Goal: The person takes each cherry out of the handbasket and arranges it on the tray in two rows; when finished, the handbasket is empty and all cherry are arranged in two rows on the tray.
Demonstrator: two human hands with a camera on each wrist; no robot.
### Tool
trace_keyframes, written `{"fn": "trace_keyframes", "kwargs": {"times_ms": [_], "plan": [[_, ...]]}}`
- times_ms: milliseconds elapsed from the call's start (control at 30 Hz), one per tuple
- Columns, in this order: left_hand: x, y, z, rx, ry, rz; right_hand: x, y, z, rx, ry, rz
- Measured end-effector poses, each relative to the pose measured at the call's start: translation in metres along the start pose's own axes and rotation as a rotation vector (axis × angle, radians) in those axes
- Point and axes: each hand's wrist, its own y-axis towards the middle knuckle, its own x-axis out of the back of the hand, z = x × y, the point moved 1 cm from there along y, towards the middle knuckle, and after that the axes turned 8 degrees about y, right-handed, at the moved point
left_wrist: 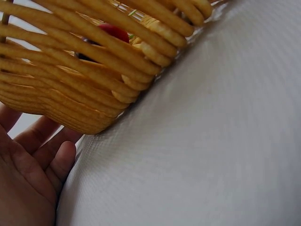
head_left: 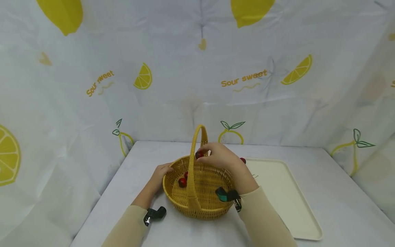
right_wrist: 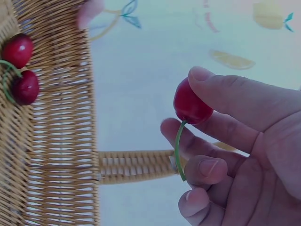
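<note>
Cherry (right_wrist: 190, 102) sits pinched between the right hand's (head_left: 220, 156) thumb (right_wrist: 240, 95) and fingers (right_wrist: 230, 130).

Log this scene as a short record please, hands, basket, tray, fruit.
Left hand: holds the basket's rim
Right hand: pinches a red cherry with a green stem, raised near the handle
Basket: woven, upright on the table, two cherries visible inside
Tray: pale, right of the basket, partly behind the right arm
Other fruit: one more cherry by the tray's far edge, partly hidden
Backdrop: white, lemon prints
</note>
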Motion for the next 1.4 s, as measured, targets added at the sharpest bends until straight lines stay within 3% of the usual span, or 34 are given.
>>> {"fn": "trace_keyframes", "kwargs": {"times_ms": [367,600,833,1067,1400], "plan": [[0.003,0.0,0.001,0.022,0.001,0.0,0.02,-0.032,0.008,0.061,-0.009,-0.091],[0.003,0.0,0.001,0.003,-0.005,0.001,0.03,-0.055,0.002,-0.008,0.002,-0.157],[0.003,0.001,0.001,0.019,-0.006,0.007,0.041,-0.083,-0.015,-0.075,0.015,-0.195],[0.003,0.0,-0.001,0.01,0.012,-0.004,0.049,-0.105,-0.036,-0.111,-0.04,-0.208],[0.002,0.0,-0.001,0.01,0.004,0.011,0.048,-0.137,-0.07,-0.228,-0.127,-0.194]]}}
